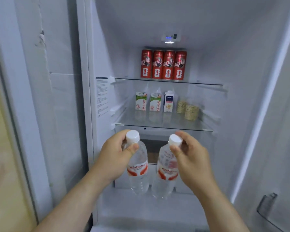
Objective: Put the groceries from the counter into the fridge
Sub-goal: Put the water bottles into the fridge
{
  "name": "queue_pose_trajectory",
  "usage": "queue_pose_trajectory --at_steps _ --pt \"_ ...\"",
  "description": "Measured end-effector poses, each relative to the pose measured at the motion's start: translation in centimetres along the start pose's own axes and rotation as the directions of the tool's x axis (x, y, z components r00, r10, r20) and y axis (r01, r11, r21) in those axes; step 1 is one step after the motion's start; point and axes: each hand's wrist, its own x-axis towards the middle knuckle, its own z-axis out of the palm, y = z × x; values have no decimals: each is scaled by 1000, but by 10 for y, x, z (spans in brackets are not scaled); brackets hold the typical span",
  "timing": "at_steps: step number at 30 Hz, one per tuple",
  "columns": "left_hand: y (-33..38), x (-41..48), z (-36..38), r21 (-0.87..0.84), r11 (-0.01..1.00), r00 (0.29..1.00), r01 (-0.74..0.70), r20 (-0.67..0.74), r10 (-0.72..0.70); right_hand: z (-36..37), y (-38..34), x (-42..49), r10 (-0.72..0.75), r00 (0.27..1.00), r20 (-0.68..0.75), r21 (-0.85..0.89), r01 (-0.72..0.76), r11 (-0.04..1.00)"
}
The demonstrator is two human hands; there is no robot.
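Wahaha bottles (138,168), red cans (163,66), milk cartons (141,103)

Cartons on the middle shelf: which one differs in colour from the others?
The rightmost carton, next to the jars: dark blue and white; the left carton and middle carton are green-topped.

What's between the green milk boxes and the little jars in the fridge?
A blue-and-white carton stands between the right-hand green milk box and the back jar; the head view shows it.
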Motion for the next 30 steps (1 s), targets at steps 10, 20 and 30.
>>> queue_pose_trajectory --at_steps 10,20,30 --pt "-22 76 18 -60 994 986 -97 -141 87 31 16 64 -179 980 -90 -116 168 979" --pt "-62 103 42 1 986 983 -169 -75 168 67 60 80 -280 954 -107 -198 255 946" --pt "-97 100 53 -14 970 964 -242 -117 239 66 80 85 -317 942 -113 -149 300 942"
